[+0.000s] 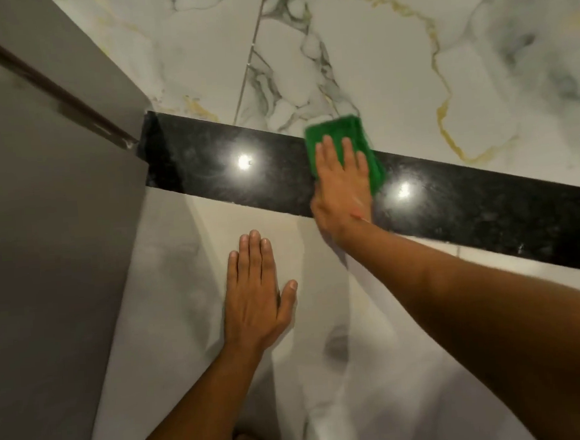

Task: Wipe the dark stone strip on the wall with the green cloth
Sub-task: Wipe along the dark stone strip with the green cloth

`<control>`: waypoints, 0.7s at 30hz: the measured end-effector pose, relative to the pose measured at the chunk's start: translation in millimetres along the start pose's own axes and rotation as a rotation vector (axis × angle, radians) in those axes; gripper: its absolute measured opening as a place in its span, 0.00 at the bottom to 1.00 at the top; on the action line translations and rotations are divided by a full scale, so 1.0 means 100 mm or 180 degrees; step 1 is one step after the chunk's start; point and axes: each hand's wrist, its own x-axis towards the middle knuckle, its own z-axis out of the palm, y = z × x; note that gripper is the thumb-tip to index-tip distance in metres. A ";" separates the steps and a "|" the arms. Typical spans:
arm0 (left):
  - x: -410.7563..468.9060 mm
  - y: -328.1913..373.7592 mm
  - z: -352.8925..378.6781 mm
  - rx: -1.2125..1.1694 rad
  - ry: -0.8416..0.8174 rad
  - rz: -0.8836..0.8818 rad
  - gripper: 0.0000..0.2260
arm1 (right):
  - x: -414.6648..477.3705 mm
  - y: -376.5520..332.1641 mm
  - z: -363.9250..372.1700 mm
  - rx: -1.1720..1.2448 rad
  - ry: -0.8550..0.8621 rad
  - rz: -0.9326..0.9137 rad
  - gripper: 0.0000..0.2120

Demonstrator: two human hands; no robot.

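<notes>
While pressed flat: right hand [342,178] spread on green cloth [361,135]
Cloth: on dark stone strip [227,176]
Left hand [254,298]: spread flat, on marble wall [390,58]

Right hand [342,178] flat, fingers extended and together, arm stretched forward and up. Left hand [256,296] lower, palm flat, fingers together, thumb splayed, forearm straight.

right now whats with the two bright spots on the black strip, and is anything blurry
Head view: the two white spots are glare from lights mirrored in the polished dark stone strip; the green cloth under the right hand is slightly motion-smeared; the marble wall softens toward the right edge, and the wide lens bends the strip.
</notes>
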 end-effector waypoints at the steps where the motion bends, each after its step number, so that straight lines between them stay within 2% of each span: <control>1: 0.01 0.05 0.03 -0.0008 -0.0003 0.0032 0.35 | 0.02 -0.03 0.01 -0.0041 -0.0042 -0.0172 0.37; 3: 0.01 0.14 0.05 -0.0028 -0.0039 0.0169 0.35 | -0.28 0.19 0.06 -0.0180 -0.0258 -0.0938 0.38; 5: 0.01 0.22 0.03 -0.0028 -0.0102 0.0285 0.35 | -0.73 0.70 0.02 -0.0239 -0.0478 -0.1233 0.39; 6: 0.00 0.26 0.03 -0.0008 -0.0150 0.0308 0.35 | -0.81 0.96 -0.02 -0.0237 -0.0457 -0.1028 0.39; 7: 0.00 0.32 0.03 0.0013 -0.0184 0.0326 0.35 | -0.77 1.14 -0.04 -0.0178 -0.0411 -0.0549 0.38; 9: 0.00 0.42 0.07 0.0030 -0.0183 0.0387 0.34 | -0.46 1.22 -0.08 0.0031 -0.0092 0.0484 0.35; 10: 0.01 0.48 0.09 0.0034 -0.0181 0.0467 0.34 | -0.35 1.16 -0.10 0.0078 -0.0019 0.0707 0.35; 11: 0.02 0.55 0.12 0.0041 -0.0183 0.0561 0.34 | -0.34 1.11 -0.10 0.0054 -0.0004 0.0637 0.35; 14: 0.04 0.77 0.16 0.0074 -0.0219 0.0792 0.35 | -0.91 1.27 0.02 0.0027 -0.0318 -0.0487 0.38; 15: 0.05 0.85 0.16 0.0068 -0.0234 0.0862 0.35 | -1.19 1.46 -0.01 0.0011 -0.0491 -0.0623 0.38; 17: 0.07 1.01 0.14 0.0065 -0.0257 0.1011 0.35 | -1.38 1.91 -0.06 0.0027 -0.0414 -0.0238 0.37; 19: 0.10 1.19 0.16 0.0052 -0.0262 0.1180 0.35 | -1.13 2.15 -0.09 0.0111 -0.0116 0.0733 0.34; 21: 0.12 1.35 0.22 0.0076 -0.0289 0.1340 0.35 | -0.81 2.15 -0.11 0.0083 0.0076 0.1236 0.32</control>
